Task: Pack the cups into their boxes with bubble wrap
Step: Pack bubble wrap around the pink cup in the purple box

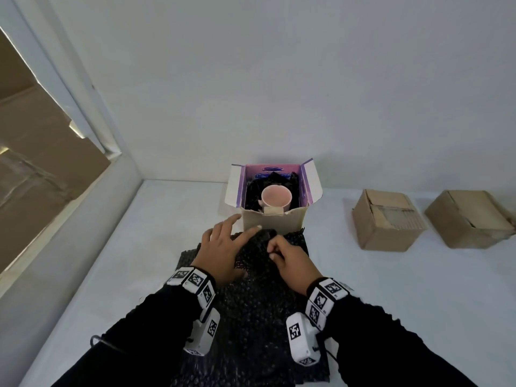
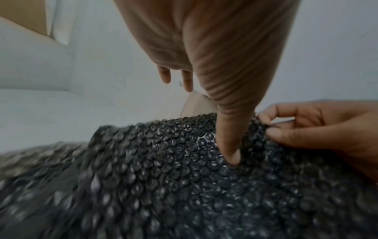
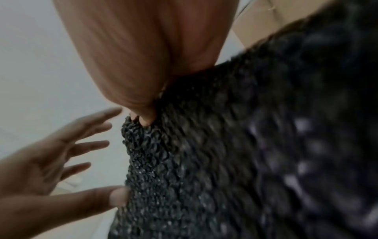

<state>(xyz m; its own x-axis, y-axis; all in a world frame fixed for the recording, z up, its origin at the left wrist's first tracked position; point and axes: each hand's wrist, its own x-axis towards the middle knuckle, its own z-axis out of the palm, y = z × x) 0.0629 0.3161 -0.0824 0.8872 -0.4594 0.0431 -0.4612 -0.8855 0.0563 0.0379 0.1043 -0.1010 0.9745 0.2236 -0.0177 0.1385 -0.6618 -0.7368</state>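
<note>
A pink cup stands in an open cardboard box with purple flaps, with black bubble wrap around it. In front of the box lies a stack of black bubble wrap sheets. My left hand lies spread over the top sheet, fingers straight, thumb pressing the wrap. My right hand pinches the far edge of the top sheet between thumb and fingertips, close to the box front.
Two closed brown cardboard boxes sit on the white table to the right. A white wall rises behind, and a white ledge runs along the left, with cardboard beyond it.
</note>
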